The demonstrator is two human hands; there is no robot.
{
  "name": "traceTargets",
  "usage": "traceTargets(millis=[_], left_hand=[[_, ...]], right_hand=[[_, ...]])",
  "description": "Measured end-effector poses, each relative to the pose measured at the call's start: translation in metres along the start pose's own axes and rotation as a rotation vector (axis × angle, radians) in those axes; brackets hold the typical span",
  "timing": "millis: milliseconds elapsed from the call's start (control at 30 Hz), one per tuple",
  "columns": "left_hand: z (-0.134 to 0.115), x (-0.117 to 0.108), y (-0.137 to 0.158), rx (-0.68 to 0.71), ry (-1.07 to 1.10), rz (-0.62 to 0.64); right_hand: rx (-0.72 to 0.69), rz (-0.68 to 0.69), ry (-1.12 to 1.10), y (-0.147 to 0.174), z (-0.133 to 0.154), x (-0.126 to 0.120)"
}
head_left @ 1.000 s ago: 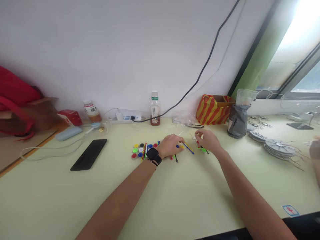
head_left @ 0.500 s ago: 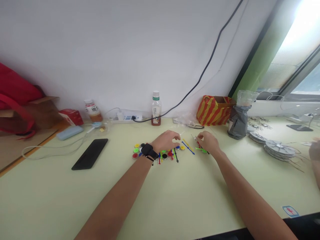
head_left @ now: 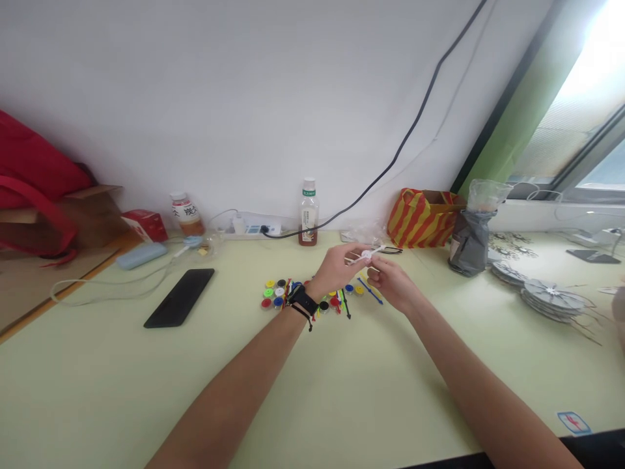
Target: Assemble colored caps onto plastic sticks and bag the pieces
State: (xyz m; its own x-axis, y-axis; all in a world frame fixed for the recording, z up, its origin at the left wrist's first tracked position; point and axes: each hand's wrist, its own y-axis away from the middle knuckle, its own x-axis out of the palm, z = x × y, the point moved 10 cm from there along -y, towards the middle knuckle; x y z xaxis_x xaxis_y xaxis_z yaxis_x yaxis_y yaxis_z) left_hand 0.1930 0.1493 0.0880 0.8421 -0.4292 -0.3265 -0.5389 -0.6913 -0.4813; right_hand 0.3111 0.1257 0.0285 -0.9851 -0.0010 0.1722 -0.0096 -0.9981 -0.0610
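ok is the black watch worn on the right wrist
No, the black watch sits on the left wrist, just behind the left hand, and the wrist behind the right hand is bare.

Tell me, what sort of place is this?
Perhaps an indoor craft or assembly space: small coloured pieces lie on the pale tabletop, grey-white discs are stacked at the right, and a power strip sits by the wall.

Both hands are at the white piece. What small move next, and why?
Perhaps hold the left hand steady and press gently on the white piece with the right hand. Both hands' fingertips meet at its round middle, so support and pressure are in place. Whether that middle is fully seated is too small to tell.
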Motion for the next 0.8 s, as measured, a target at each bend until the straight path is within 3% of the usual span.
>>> traceTargets(millis=[100, 233, 367, 433, 567, 800], left_hand=[[-0.002, -0.007, -0.001, 0.003, 0.018, -0.034], [-0.014, -0.014, -0.001, 0.074, -0.126, -0.034], [-0.021, -0.016, 0.000, 0.107, -0.177, -0.014], [-0.019, -0.014, 0.000, 0.090, -0.138, 0.023], [-0.012, -0.008, 0.001, 0.031, -0.088, 0.133], [-0.014, -0.007, 0.000, 0.056, -0.162, 0.144]], right_hand=[[-0.021, -0.044, 0.009, 0.002, 0.005, -0.001], [-0.122, -0.099, 0.166, 0.003, 0.017, -0.010], [-0.465, -0.286, 0.524, 0.020, 0.056, -0.017], [-0.561, -0.214, 0.630, 0.024, 0.063, -0.004], [-0.453, -0.003, 0.522, 0.018, 0.050, 0.011], [-0.228, 0.095, 0.288, 0.013, 0.035, 0.012]])
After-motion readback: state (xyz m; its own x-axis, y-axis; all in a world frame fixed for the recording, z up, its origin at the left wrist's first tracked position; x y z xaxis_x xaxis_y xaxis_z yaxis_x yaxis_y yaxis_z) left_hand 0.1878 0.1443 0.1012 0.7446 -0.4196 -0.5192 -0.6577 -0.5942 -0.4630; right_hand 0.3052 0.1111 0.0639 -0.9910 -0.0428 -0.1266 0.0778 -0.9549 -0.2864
